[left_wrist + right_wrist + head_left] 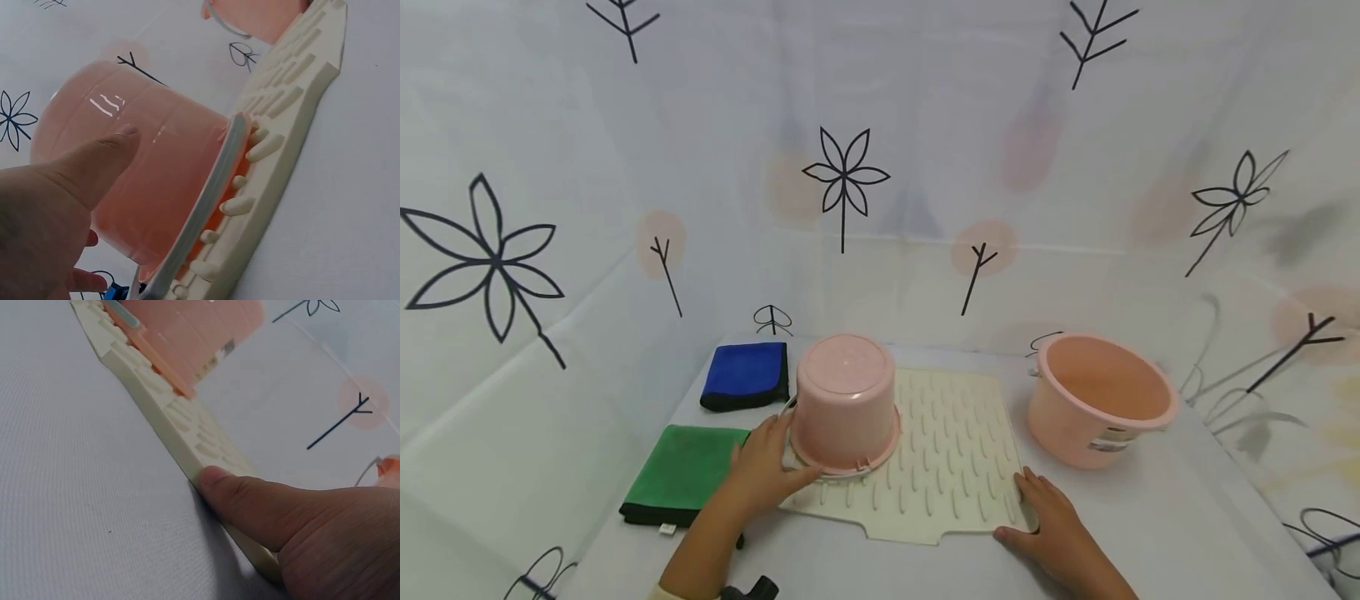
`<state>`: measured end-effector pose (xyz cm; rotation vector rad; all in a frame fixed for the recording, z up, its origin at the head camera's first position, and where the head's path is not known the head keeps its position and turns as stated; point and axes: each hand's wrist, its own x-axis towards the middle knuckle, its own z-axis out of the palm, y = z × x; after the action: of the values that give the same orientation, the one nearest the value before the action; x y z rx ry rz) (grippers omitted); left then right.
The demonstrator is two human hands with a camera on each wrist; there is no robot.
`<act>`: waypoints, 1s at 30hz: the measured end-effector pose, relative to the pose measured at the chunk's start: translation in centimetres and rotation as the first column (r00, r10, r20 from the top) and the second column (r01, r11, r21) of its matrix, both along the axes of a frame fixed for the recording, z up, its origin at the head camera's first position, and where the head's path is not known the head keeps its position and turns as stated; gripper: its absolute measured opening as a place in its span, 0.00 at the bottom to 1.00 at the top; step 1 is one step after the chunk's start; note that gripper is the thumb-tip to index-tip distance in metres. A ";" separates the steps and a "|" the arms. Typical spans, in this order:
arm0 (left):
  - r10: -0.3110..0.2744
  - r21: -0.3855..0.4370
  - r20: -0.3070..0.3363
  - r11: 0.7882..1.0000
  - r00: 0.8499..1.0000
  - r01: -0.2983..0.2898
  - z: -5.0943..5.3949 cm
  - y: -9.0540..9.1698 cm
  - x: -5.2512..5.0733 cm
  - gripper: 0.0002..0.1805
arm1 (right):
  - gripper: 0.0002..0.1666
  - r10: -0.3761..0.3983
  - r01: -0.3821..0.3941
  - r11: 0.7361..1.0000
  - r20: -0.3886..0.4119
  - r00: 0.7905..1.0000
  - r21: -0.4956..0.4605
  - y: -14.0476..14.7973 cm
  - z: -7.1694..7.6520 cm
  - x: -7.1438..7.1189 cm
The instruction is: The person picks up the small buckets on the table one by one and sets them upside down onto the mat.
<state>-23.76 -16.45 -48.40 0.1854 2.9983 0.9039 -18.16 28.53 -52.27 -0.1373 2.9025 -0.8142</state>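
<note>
A pink bucket (844,408) stands upside down on the left part of a cream washboard (955,450), its pale handle (209,200) lying along the rim. At the bucket's left side is my left hand (767,467), thumb straight and spread from the fingers. In the left wrist view that thumb lies in front of the bucket wall; whether it touches cannot be told. My right hand (1051,525) holds the washboard's near right corner, fingers at the right edge. The right wrist view shows the thumb (250,503) against the front edge; the other fingers are hidden there.
To the right stands a second, upright peach bucket (1082,417) with a label. A folded blue cloth (745,373) lies at the back left, and a green cloth (688,471) with black edging in front of it. A patterned white sheet (917,208) hangs behind.
</note>
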 end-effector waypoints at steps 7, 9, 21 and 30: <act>-0.064 -0.012 0.110 0.998 0.992 0.066 -1.8 0.2 0.6 0.82 | 0.71 -0.017 0.017 1.000 0.004 1.000 -0.007 0.0 -0.1 0.0; -0.071 -0.051 0.121 0.996 0.990 0.078 -2.1 0.2 0.7 0.86 | 0.71 -0.018 0.018 1.000 0.008 1.000 -0.007 0.0 -0.1 -0.1; -0.105 -0.010 0.155 0.994 0.982 0.108 -3.2 0.4 0.5 0.83 | 0.71 -0.036 0.036 0.999 0.014 0.999 -0.005 -0.2 -0.3 0.0; -0.116 -0.032 0.141 0.992 0.983 0.122 -3.7 0.4 0.5 0.82 | 0.71 -0.041 0.041 0.999 0.029 0.999 -0.001 -0.1 -0.3 0.0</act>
<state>-23.22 -16.06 -52.09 0.2855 2.8403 0.8090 -18.19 28.38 -52.54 -0.0651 2.8862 -0.8176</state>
